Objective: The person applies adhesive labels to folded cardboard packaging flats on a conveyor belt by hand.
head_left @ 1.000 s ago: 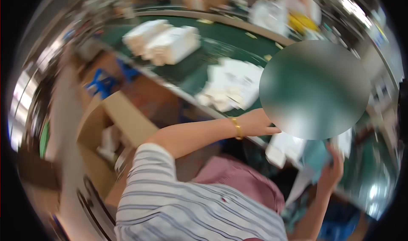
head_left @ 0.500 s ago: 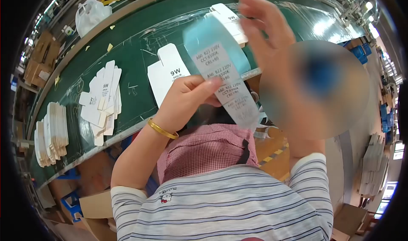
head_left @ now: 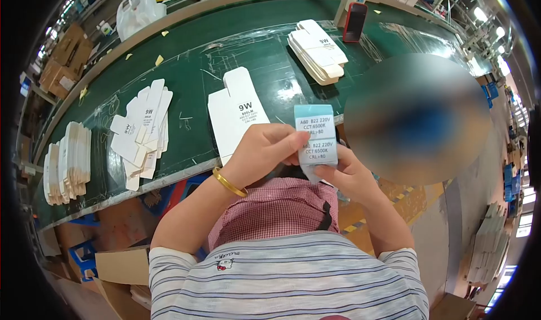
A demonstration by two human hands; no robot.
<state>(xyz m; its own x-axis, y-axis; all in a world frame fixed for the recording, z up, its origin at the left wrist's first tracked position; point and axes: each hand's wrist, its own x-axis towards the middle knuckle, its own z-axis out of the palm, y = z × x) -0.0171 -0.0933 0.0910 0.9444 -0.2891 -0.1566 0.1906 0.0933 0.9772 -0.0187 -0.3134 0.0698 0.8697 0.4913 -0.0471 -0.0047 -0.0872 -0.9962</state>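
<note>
A strip of printed labels (head_left: pixel 319 149) on light-blue backing is held up in front of my body, its lettering reading A60 B22 220V. My left hand (head_left: pixel 262 153) pinches its left edge with thumb and forefinger. From the lower right, my right hand (head_left: pixel 354 179) grips the bottom end of the same strip, its fingers partly hidden behind it. Just beyond my left hand, a flat white carton (head_left: pixel 239 103) marked 9W lies on the green table (head_left: pixel 186 58); the hand covers part of its lower edge.
A pile of flat white cartons (head_left: pixel 318 52) lies further back, beside a red-edged phone (head_left: pixel 355 22) standing upright. Fanned cartons (head_left: pixel 141 128) and a row of stacked cartons (head_left: pixel 73 159) are at the left. A white plastic bag (head_left: pixel 138 15) sits behind the table.
My right hand has come down from the upper right and now grips the strip's lower end. The long strip is now a short section showing two labels, and more of the back pile shows.
</note>
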